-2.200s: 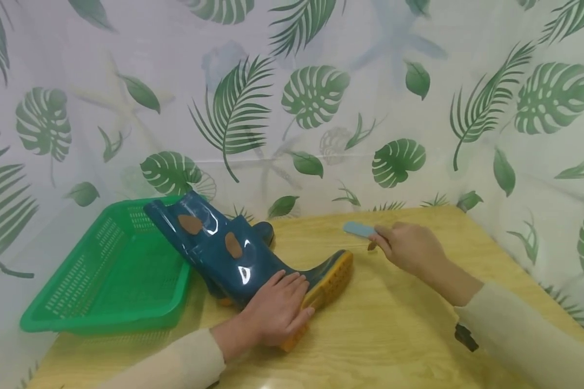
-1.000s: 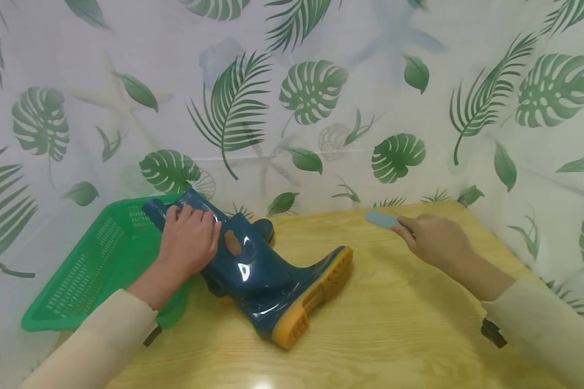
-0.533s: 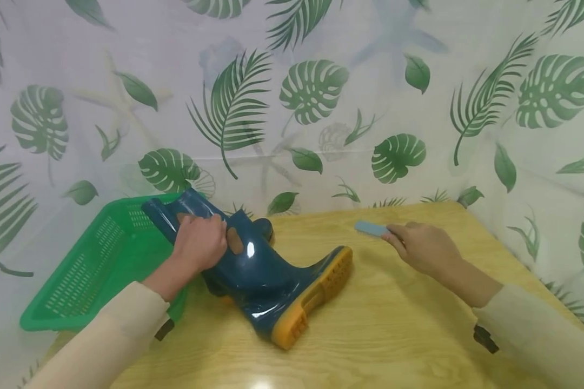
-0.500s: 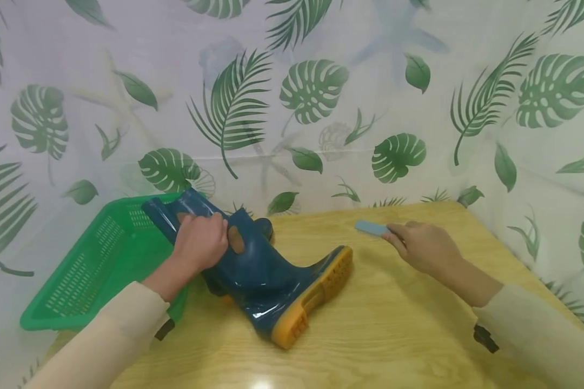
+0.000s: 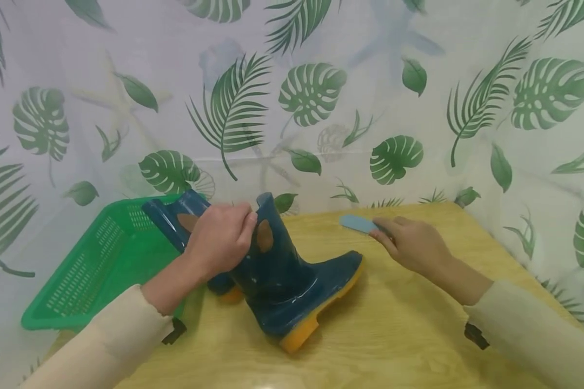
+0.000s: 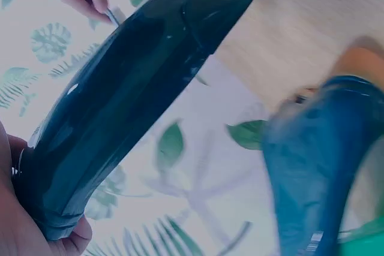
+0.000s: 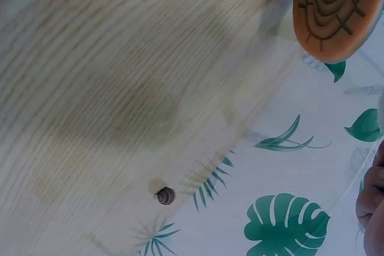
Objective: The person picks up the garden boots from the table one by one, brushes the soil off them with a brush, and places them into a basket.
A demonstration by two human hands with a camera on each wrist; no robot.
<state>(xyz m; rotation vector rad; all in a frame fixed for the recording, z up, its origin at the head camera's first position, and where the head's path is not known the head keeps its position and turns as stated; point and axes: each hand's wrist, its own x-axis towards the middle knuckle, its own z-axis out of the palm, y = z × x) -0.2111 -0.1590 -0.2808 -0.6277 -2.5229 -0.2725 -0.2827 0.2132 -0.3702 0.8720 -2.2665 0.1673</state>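
Observation:
In the head view my left hand (image 5: 221,240) grips the top of a dark blue rubber boot (image 5: 282,281) with an orange sole and a brown oval patch. The boot leans with its shaft raised and its toe to the right. The left wrist view shows fingers and thumb round its rim, the boot's shaft (image 6: 120,106) running away from them. To the right, my right hand (image 5: 411,243) holds a light blue flat strip (image 5: 357,223) with a rounded end, apart from the boot; its other end is hidden in the hand. A matching second boot (image 5: 167,219) lies behind my left hand.
A green plastic basket (image 5: 121,275) stands at the left, with the second boot's shaft over its rim. A small brown spiral shell-like thing (image 7: 165,195) sits on the wooden table (image 5: 370,335). A leaf-printed sheet (image 5: 316,178) hangs behind the table.
My left hand moved from the boot's foot to its top and took hold of it. The boot has come up off its side, sole turned down. My right hand shifted slightly, still holding the strip.

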